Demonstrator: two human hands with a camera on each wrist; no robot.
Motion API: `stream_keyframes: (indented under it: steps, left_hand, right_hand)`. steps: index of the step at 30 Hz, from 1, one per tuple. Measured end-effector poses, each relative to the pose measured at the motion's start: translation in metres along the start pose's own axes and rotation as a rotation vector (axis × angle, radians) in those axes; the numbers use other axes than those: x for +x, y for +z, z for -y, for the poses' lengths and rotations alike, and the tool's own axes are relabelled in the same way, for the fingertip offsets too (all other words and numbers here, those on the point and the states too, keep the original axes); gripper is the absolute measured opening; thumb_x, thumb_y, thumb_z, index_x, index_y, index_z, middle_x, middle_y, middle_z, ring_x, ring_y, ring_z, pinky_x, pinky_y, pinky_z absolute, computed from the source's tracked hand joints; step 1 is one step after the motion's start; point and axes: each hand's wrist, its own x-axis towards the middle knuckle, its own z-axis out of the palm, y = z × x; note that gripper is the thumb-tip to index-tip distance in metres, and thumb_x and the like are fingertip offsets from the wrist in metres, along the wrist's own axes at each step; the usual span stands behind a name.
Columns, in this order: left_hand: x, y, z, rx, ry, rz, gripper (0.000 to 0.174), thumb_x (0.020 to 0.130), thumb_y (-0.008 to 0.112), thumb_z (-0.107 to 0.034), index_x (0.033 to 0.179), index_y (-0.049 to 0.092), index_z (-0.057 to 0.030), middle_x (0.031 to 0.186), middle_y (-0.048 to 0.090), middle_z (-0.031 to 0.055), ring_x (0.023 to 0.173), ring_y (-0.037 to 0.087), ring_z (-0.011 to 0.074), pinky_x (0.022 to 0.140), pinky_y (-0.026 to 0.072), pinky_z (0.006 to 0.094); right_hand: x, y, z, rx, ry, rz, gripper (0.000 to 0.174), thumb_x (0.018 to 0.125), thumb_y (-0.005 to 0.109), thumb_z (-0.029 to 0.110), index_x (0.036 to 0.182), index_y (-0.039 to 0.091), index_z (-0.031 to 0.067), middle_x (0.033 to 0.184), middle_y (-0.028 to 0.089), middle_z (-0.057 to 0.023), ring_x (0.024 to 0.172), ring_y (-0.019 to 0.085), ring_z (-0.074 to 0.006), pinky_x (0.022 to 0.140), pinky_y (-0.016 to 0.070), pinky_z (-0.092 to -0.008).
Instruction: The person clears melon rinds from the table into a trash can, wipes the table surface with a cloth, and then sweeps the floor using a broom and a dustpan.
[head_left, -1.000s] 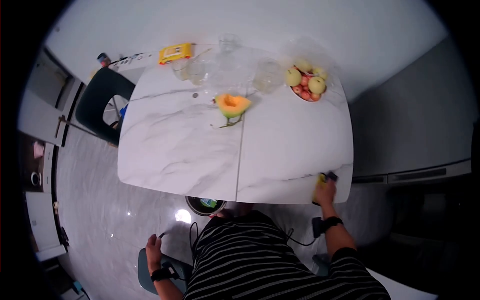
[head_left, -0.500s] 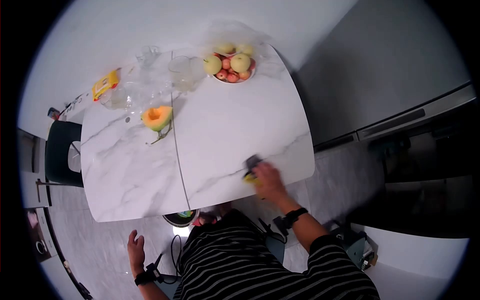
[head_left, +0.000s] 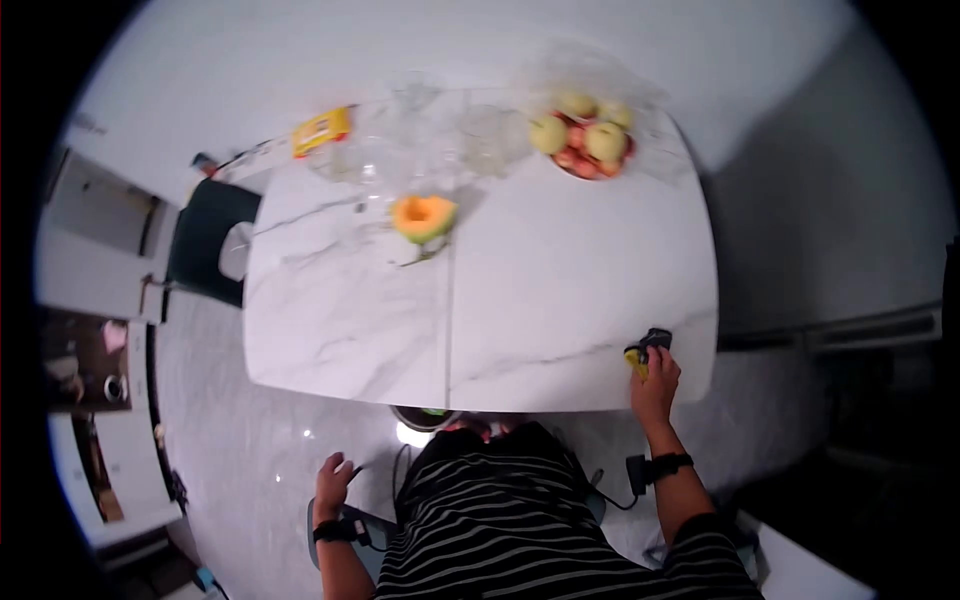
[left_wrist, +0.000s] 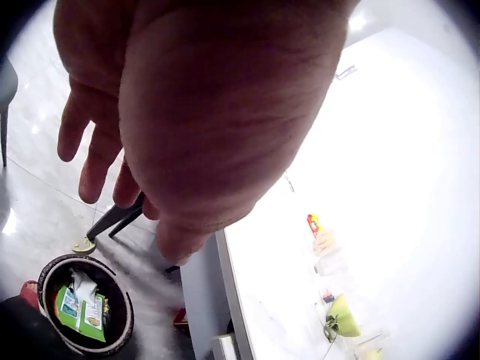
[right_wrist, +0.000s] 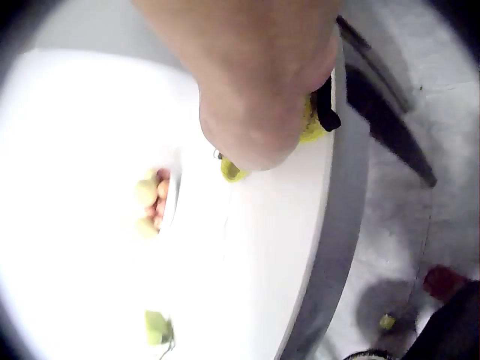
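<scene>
Near the right front corner of the white marbled table [head_left: 575,290], my right hand [head_left: 655,385] holds a yellow-and-dark cloth [head_left: 656,340] against the tabletop. In the right wrist view the hand covers most of it; yellow cloth [right_wrist: 313,129] with a black edge sticks out beside the fingers. My left hand [head_left: 332,486] hangs beside the front edge with relaxed fingers and holds nothing. The left wrist view shows its fingers [left_wrist: 99,165] pointing downward, loosely spread, above the floor. A cut piece of orange-fleshed melon [head_left: 423,217] with its stem lies left of the table's seam.
A bowl of apples and pears [head_left: 582,140] stands at the back right beside clear plastic. Glass vessels [head_left: 485,140] and a yellow packet [head_left: 322,131] stand at the back. A bin [left_wrist: 124,322] sits on the floor by the front edge; a dark chair [head_left: 205,240] is at left.
My right hand has swept leftward along the front of the table with the cloth, then back to the right corner. The head view swung right and back. The melon has stayed put.
</scene>
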Motion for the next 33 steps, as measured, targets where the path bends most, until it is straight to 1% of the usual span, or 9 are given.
stream_keyframes:
  steps: [6, 9, 13, 17, 20, 23, 25, 29, 33]
  left_hand:
    - [-0.004, -0.001, -0.026, -0.024, -0.006, 0.014, 0.053, 0.084, 0.066, -0.026, 0.125, 0.053, 0.0049, 0.121, 0.060, 0.0209, 0.110, 0.060, 0.0288, 0.092, 0.0479, 0.0354]
    - [-0.010, -0.007, -0.028, -0.036, -0.028, 0.008, 0.051, 0.084, 0.065, -0.027, 0.123, 0.055, 0.0045, 0.117, 0.062, 0.0192, 0.107, 0.061, 0.0283, 0.091, 0.0482, 0.0354]
    - [0.008, -0.014, 0.037, -0.059, -0.076, -0.039, 0.041, 0.085, 0.064, -0.027, 0.114, 0.061, 0.0021, 0.103, 0.068, 0.0135, 0.097, 0.065, 0.0235, 0.083, 0.0504, 0.0342]
    - [-0.001, -0.027, 0.067, -0.349, -0.317, -0.052, 0.029, 0.087, 0.062, -0.029, 0.099, 0.065, -0.0029, 0.084, 0.068, 0.0053, 0.082, 0.066, 0.0147, 0.067, 0.0492, 0.0298]
    - [0.001, -0.039, 0.087, -0.398, -0.363, -0.087, 0.030, 0.089, 0.060, -0.031, 0.099, 0.063, -0.0031, 0.084, 0.068, 0.0060, 0.079, 0.066, 0.0145, 0.063, 0.0493, 0.0295]
    - [0.026, -0.052, 0.129, -0.521, -0.396, -0.121, 0.031, 0.090, 0.059, -0.033, 0.088, 0.062, -0.0017, 0.073, 0.063, 0.0063, 0.067, 0.066, 0.0171, 0.056, 0.0482, 0.0280]
    - [0.045, -0.071, 0.150, -0.596, -0.389, -0.134, 0.035, 0.092, 0.056, -0.035, 0.080, 0.060, -0.0021, 0.066, 0.059, 0.0060, 0.059, 0.064, 0.0182, 0.051, 0.0468, 0.0280]
    - [0.074, -0.120, 0.182, -0.587, -0.289, -0.006, 0.040, 0.095, 0.050, -0.037, 0.075, 0.056, -0.0029, 0.066, 0.059, 0.0059, 0.065, 0.065, 0.0185, 0.054, 0.0462, 0.0266]
    - [0.103, -0.163, 0.218, -0.593, -0.287, -0.033, 0.026, 0.090, 0.055, -0.026, 0.094, 0.059, -0.0010, 0.078, 0.063, 0.0071, 0.074, 0.066, 0.0186, 0.058, 0.0464, 0.0276]
  right_hand:
    - [0.030, 0.009, 0.105, 0.204, -0.472, 0.330, 0.050, 0.073, 0.068, 0.014, 0.121, 0.055, 0.0088, 0.128, 0.048, -0.0120, 0.113, 0.044, -0.0366, 0.096, 0.0396, -0.0490]
    - [0.032, 0.014, 0.126, 0.231, -0.587, 0.404, 0.050, 0.072, 0.069, 0.013, 0.120, 0.056, 0.0090, 0.127, 0.049, -0.0110, 0.114, 0.045, -0.0361, 0.097, 0.0400, -0.0475]
    - [0.032, 0.013, 0.130, 0.284, -0.540, 0.316, 0.045, 0.072, 0.069, 0.010, 0.116, 0.059, 0.0071, 0.125, 0.050, -0.0128, 0.116, 0.045, -0.0364, 0.098, 0.0396, -0.0470]
    - [0.024, 0.016, 0.121, 0.206, -0.365, 0.255, 0.049, 0.074, 0.068, 0.010, 0.121, 0.054, 0.0041, 0.129, 0.047, -0.0181, 0.118, 0.043, -0.0385, 0.101, 0.0371, -0.0475]
    - [0.016, 0.020, 0.126, 0.180, -0.225, 0.220, 0.051, 0.077, 0.067, 0.011, 0.125, 0.051, 0.0037, 0.132, 0.045, -0.0191, 0.121, 0.042, -0.0389, 0.103, 0.0362, -0.0463]
    - [0.009, 0.025, 0.145, 0.107, -0.093, 0.243, 0.053, 0.082, 0.064, 0.015, 0.130, 0.046, 0.0023, 0.138, 0.039, -0.0220, 0.124, 0.039, -0.0400, 0.105, 0.0345, -0.0442]
    - [0.005, 0.035, 0.165, 0.070, -0.013, 0.246, 0.055, 0.083, 0.063, 0.018, 0.132, 0.044, 0.0010, 0.140, 0.037, -0.0236, 0.126, 0.038, -0.0406, 0.106, 0.0339, -0.0442]
    - [-0.008, 0.050, 0.238, -0.052, -0.005, 0.380, 0.063, 0.085, 0.058, 0.026, 0.138, 0.037, -0.0005, 0.143, 0.033, -0.0254, 0.130, 0.034, -0.0414, 0.107, 0.0324, -0.0442]
    - [-0.013, 0.073, 0.334, -0.125, -0.153, 0.512, 0.066, 0.083, 0.060, 0.027, 0.139, 0.034, 0.0025, 0.143, 0.032, -0.0260, 0.129, 0.033, -0.0446, 0.106, 0.0344, -0.0484]
